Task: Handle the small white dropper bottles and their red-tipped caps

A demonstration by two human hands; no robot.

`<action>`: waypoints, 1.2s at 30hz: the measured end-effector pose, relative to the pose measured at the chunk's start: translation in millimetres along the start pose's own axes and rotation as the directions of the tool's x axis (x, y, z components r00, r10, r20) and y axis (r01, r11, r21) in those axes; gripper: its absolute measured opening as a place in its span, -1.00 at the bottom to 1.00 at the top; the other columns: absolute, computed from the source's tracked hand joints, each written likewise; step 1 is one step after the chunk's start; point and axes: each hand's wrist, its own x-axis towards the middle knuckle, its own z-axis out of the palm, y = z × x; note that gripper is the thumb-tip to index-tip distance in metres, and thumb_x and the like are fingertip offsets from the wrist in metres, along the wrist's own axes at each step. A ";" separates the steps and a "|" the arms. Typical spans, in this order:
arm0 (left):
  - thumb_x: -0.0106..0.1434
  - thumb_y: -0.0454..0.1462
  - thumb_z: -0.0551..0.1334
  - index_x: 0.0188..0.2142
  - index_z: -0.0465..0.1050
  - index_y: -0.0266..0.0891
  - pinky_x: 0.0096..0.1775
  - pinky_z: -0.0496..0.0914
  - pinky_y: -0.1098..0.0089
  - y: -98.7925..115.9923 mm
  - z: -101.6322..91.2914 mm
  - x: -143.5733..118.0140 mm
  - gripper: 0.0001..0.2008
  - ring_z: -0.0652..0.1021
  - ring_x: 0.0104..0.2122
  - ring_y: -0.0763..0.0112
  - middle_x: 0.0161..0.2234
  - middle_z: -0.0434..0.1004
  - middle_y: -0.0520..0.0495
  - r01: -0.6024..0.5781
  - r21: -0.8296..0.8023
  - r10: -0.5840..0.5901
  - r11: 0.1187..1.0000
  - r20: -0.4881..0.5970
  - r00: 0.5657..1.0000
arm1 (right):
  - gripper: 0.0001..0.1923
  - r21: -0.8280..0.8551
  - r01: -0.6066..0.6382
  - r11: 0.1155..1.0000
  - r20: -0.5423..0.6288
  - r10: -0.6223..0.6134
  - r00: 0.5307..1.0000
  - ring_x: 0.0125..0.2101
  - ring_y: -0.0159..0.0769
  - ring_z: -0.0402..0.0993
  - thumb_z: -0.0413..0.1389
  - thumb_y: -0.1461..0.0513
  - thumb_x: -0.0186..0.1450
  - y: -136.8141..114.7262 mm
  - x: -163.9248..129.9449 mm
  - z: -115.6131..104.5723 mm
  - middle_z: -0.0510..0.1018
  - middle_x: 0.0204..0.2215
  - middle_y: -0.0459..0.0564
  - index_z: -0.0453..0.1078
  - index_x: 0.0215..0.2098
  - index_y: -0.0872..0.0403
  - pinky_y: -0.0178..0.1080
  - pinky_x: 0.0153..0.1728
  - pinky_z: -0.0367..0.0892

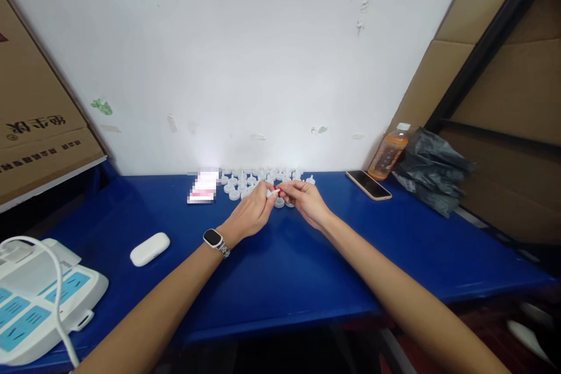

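Bare blue table (pixel 280 269) near the hands (pixel 280 204) — white caps (pixel 245 178) crowding beyond.

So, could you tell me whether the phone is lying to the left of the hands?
No, the phone lies on the blue table to their right, beside the orange bottle.

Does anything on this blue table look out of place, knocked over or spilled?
Nothing looks spilled or damaged. The orange drink bottle leans tilted against the cardboard rather than standing upright, cap on. The white caps sit loosely clustered by the wall.
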 end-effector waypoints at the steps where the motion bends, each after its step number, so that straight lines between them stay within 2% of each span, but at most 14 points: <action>1: 0.48 -0.09 -0.15 -0.05 0.17 -0.21 -0.15 0.41 0.20 -0.7 0.5 -0.1 -0.70 0.54 -0.24 0.23 -0.19 0.44 -0.14 -0.008 0.018 0.008 1.000 0.003 1.000 | -0.68 -0.004 0.010 1.000 0.000 -0.010 1.000 -0.52 -0.46 0.32 0.39 0.06 0.03 0.5 -0.2 0.8 0.53 -0.51 -0.06 0.57 -0.38 0.13 -0.32 -0.44 0.23; 9: 0.48 -0.11 -0.15 -0.04 0.16 -0.22 -0.14 0.42 0.17 -5.2 9.4 0.1 -0.71 0.54 -0.18 0.19 -0.11 0.43 -0.22 -0.012 0.024 0.012 1.000 0.025 1.000 | -0.69 -0.081 0.090 0.993 -0.044 -0.094 0.995 -0.56 -0.44 0.29 0.38 0.04 0.03 8.8 -2.1 7.8 0.50 -0.58 -0.09 0.53 -0.47 0.10 -0.30 -0.47 0.21; 13: 0.48 -0.12 -0.13 -0.05 0.14 -0.21 -0.12 0.41 0.18 -6.3 9.8 0.6 -0.75 0.54 -0.17 0.21 -0.14 0.45 -0.19 -0.016 -0.033 0.016 0.999 0.007 1.000 | -0.69 -0.051 0.115 0.992 -0.069 -0.118 0.991 -0.54 -0.42 0.30 0.37 0.03 0.04 7.6 -4.2 13.1 0.49 -0.57 -0.09 0.53 -0.46 0.09 -0.28 -0.44 0.25; 17: 0.47 -0.09 -0.10 -0.04 0.15 -0.20 -0.16 0.40 0.21 -3.4 6.3 2.3 -0.74 0.54 -0.23 0.24 -0.19 0.45 -0.13 -0.009 -0.051 0.008 0.999 -0.021 1.000 | -0.70 -0.134 0.148 0.980 -0.074 -0.159 0.985 -0.53 -0.41 0.32 0.35 0.03 0.06 -1.9 -5.7 14.3 0.52 -0.54 -0.06 0.54 -0.43 0.09 -0.28 -0.43 0.27; 23: 0.43 -0.03 0.01 0.04 0.14 -0.20 -0.26 0.39 0.30 -5.3 4.8 3.7 -0.66 0.49 -0.37 0.35 -0.27 0.41 -0.04 0.025 -0.064 -0.028 0.998 -0.042 0.999 | -0.69 -0.150 0.127 0.981 -0.058 -0.137 0.989 -0.51 -0.39 0.38 0.38 0.05 0.02 -5.7 -3.0 5.6 0.57 -0.51 -0.05 0.54 -0.42 0.10 -0.29 -0.42 0.31; 26: 0.39 -0.01 0.08 0.10 0.10 -0.18 -0.31 0.38 0.32 -11.3 4.0 3.9 -0.58 0.48 -0.39 0.39 -0.20 0.42 -0.06 0.082 -0.061 -0.086 0.995 -0.063 0.994 | -0.68 -0.212 0.135 0.968 -0.080 -0.155 0.985 -0.52 -0.39 0.40 0.37 0.05 0.02 -7.8 6.2 -6.1 0.57 -0.53 -0.04 0.51 -0.42 0.11 -0.30 -0.43 0.32; 29: 0.38 -0.03 0.09 0.08 0.17 -0.15 -0.27 0.39 0.31 -17.6 2.7 4.6 -0.62 0.49 -0.28 0.34 -0.14 0.43 -0.08 0.113 -0.038 -0.116 0.993 -0.073 0.991 | -0.72 -0.354 0.207 0.912 -0.129 -0.267 0.955 -0.53 -0.39 0.41 0.32 0.08 0.08 -15.7 26.3 -23.6 0.57 -0.53 -0.04 0.46 -0.42 0.12 -0.31 -0.43 0.32; 32: 0.40 -0.09 0.07 -0.04 0.28 -0.14 -0.19 0.38 0.28 -22.0 2.8 5.6 -0.75 0.48 -0.17 0.28 -0.14 0.44 -0.08 0.083 0.004 -0.082 0.997 -0.050 0.995 | -0.80 -0.518 0.241 0.821 -0.144 -0.361 0.921 -0.50 -0.36 0.45 0.24 0.14 0.14 -24.9 53.0 -39.7 0.57 -0.51 -0.03 0.43 -0.42 0.12 -0.31 -0.41 0.34; 34: 0.40 -0.14 0.07 -0.12 0.33 -0.15 -0.16 0.37 0.27 -23.6 4.0 6.3 -0.81 0.47 -0.16 0.29 -0.16 0.44 -0.07 0.050 0.019 -0.049 0.999 -0.031 0.998 | -0.87 -0.636 0.216 0.741 -0.111 -0.366 0.924 -0.48 -0.35 0.48 0.19 0.20 0.17 -28.8 68.7 -44.9 0.58 -0.51 -0.03 0.43 -0.43 0.12 -0.32 -0.41 0.34; 36: 0.40 -0.18 0.07 -0.18 0.36 -0.16 -0.15 0.36 0.26 -24.3 5.4 7.0 -0.84 0.47 -0.18 0.29 -0.18 0.44 -0.06 0.027 0.029 -0.027 0.999 -0.024 0.999 | -0.93 -0.754 0.187 0.629 -0.034 -0.322 0.946 -0.47 -0.35 0.49 0.15 0.26 0.18 -30.0 79.9 -44.6 0.59 -0.50 -0.03 0.44 -0.43 0.12 -0.34 -0.42 0.32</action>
